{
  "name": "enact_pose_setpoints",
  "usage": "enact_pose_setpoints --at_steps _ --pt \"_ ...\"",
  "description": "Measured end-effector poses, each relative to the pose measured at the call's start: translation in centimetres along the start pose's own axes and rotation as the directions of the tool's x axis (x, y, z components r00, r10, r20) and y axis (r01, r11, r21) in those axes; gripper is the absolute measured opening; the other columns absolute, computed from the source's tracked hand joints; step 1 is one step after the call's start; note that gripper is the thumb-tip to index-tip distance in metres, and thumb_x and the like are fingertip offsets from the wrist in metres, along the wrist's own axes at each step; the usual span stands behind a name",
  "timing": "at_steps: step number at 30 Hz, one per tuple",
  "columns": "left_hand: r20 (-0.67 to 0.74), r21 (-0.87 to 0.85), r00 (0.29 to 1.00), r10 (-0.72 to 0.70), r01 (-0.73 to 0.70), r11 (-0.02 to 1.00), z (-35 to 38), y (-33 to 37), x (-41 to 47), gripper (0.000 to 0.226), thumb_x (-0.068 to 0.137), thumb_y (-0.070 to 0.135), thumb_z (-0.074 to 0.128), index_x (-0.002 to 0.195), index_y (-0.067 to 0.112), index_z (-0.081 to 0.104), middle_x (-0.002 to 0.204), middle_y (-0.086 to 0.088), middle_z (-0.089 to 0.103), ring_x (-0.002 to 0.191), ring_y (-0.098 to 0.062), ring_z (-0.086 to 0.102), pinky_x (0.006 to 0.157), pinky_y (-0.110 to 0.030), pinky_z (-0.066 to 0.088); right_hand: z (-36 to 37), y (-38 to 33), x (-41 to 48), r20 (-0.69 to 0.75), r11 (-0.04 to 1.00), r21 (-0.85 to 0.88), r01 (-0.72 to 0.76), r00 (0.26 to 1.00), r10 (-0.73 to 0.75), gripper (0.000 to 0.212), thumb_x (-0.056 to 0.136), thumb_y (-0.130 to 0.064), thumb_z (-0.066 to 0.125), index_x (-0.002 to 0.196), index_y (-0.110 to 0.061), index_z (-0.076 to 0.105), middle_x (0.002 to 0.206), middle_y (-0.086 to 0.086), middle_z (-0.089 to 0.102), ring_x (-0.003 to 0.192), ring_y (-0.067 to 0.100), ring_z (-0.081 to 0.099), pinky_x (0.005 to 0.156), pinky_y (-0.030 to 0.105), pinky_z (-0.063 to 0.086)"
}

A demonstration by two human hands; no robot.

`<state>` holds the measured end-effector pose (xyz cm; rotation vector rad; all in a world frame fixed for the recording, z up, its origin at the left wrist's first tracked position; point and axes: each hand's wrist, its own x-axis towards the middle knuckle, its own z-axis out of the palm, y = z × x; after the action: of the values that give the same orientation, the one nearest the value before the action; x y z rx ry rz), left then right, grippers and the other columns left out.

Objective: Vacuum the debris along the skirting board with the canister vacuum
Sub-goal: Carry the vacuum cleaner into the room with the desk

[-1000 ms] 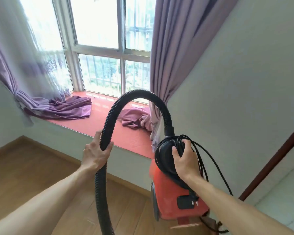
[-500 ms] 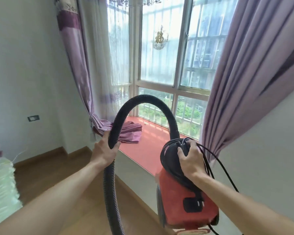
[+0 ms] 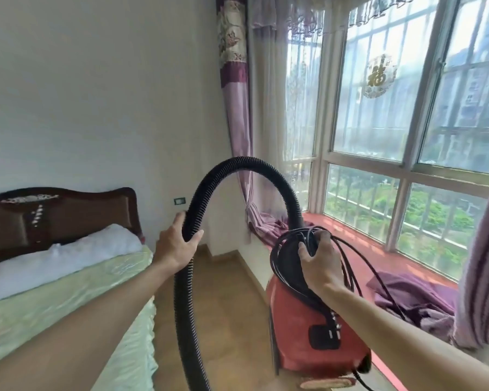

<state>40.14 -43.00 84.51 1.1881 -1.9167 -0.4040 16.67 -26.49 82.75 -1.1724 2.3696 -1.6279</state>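
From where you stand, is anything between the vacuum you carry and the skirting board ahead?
Nothing visible. The right hand holds the red vacuum above wooden floor that runs to the skirting board. The bed lies to the left, aside.

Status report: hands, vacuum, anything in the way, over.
Left hand grips black hose. Right hand grips red canister vacuum by its top, cord coiled there. Bed close on left, curtain heaped on window ledge right.
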Motion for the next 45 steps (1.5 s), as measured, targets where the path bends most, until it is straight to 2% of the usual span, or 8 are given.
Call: enact_pose_setpoints --at_steps 4,8,12,18,26,32,38,45 --pt "-0.052 0.073 0.996 -0.066 0.069 0.995 -5.5 -0.8 -0.5 0.050 0.093 0.034 0.065 0.137 0.020 0.047 0.102 0.001 0.063 0.100 -0.032 0.066 0.083 -0.036 0.051 2.9 -2.9 -0.4 0.066 0.997 0.069 0.043 0.997 -0.047 0.026 0.096 -0.022 0.058 0.119 -0.013 0.049 0.086 0.008 0.064 0.078 0.030 0.062 0.076 0.039 0.053" --pt "-0.109 0.135 0.989 -0.102 0.116 0.984 -10.9 -1.5 -1.6 0.048 0.093 0.031 0.066 0.136 0.018 0.049 0.104 -0.001 0.065 0.086 -0.022 0.064 0.078 -0.032 0.048 5.4 -6.5 -1.2 0.135 0.985 0.157 0.069 0.987 -0.090 0.025 0.096 -0.023 0.058 0.116 -0.010 0.050 0.091 0.012 0.065 0.086 0.034 0.064 0.079 0.040 0.052" --pt "-0.169 0.208 0.975 -0.142 0.176 0.962 -15.9 -2.7 -2.2 0.051 0.093 0.033 0.066 0.139 0.021 0.047 0.118 -0.008 0.067 0.111 -0.036 0.062 0.091 -0.037 0.046 8.0 -10.1 -2.5 0.196 0.970 0.228 0.081 0.972 -0.127 0.026 0.095 -0.024 0.057 0.116 -0.011 0.050 0.096 0.013 0.064 0.089 0.036 0.062 0.081 0.043 0.053" --pt "-0.253 0.230 0.948 -0.192 0.252 0.940 -22.2 -6.1 -4.0 0.053 0.093 0.035 0.064 0.140 0.021 0.045 0.120 -0.009 0.066 0.117 -0.037 0.058 0.102 -0.043 0.046 12.6 -14.8 -5.3 0.283 0.959 0.261 0.108 0.941 -0.183 0.026 0.095 -0.024 0.057 0.117 -0.012 0.049 0.097 0.011 0.061 0.086 0.031 0.058 0.079 0.039 0.050" --pt "-0.367 0.212 0.882 -0.297 0.390 0.896 -31.5 -13.2 -8.9 0.049 0.095 0.036 0.061 0.138 0.020 0.044 0.104 -0.001 0.062 0.102 -0.031 0.062 0.081 -0.034 0.047 19.2 -21.7 -12.0 0.390 0.942 0.271 0.200 0.872 -0.297 0.029 0.096 -0.023 0.058 0.121 -0.013 0.050 0.097 0.010 0.063 0.079 0.025 0.055 0.075 0.037 0.050" --pt "-0.446 0.172 0.809 -0.383 0.497 0.850 -40.1 -18.9 -14.4 0.051 0.094 0.043 0.061 0.140 0.028 0.044 0.111 -0.004 0.067 0.104 -0.032 0.064 0.091 -0.044 0.052 23.7 -27.7 -18.5 0.472 0.908 0.337 0.249 0.790 -0.392 0.032 0.095 -0.025 0.058 0.125 -0.016 0.051 0.105 0.011 0.065 0.088 0.028 0.059 0.075 0.037 0.049" --pt "-0.514 0.172 0.761 -0.396 0.543 0.822 -48.4 -23.2 -19.9 0.054 0.097 0.037 0.059 0.145 0.023 0.039 0.093 0.005 0.060 0.084 -0.022 0.060 0.078 -0.035 0.051 27.2 -34.3 -26.0 0.524 0.880 0.386 0.276 0.720 -0.455 0.030 0.096 -0.027 0.058 0.124 -0.019 0.049 0.106 0.009 0.064 0.092 0.029 0.062 0.077 0.043 0.056" --pt "-0.601 0.194 0.697 -0.391 0.601 0.775 -59.1 -27.5 -28.4 0.057 0.094 0.045 0.059 0.145 0.028 0.040 0.104 -0.001 0.069 0.080 -0.019 0.065 0.077 -0.038 0.058 29.6 -41.4 -35.2 0.585 0.856 0.417 0.305 0.631 -0.510 0.031 0.096 -0.030 0.058 0.124 -0.020 0.049 0.096 0.005 0.057 0.085 0.031 0.063 0.067 0.053 0.059"
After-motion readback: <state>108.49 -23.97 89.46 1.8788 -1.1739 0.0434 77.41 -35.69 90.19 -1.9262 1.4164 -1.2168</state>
